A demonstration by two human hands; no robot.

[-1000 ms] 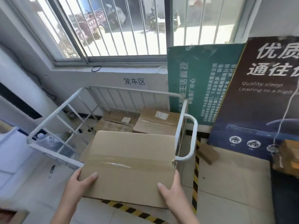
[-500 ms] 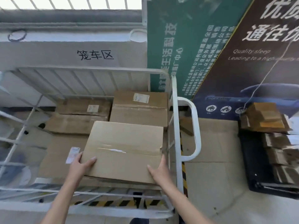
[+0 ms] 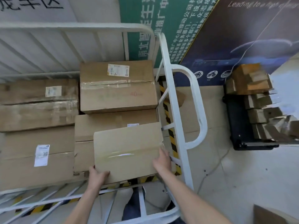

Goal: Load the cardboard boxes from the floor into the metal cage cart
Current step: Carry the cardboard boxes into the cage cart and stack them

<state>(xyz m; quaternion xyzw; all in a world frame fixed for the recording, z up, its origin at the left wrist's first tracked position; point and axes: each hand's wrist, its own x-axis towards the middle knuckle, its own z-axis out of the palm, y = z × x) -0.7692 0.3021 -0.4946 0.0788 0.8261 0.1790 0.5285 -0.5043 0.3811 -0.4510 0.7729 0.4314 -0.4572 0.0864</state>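
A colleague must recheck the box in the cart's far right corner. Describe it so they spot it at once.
Look into the white cage cart. In its far right corner, next to the green poster, sits a box. Unlike its neighbours, it has a faint red 40 written on top, below a taped seam.

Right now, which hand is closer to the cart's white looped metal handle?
Right. The right hand is beside the handle; the left hand is across the brown cardboard box.
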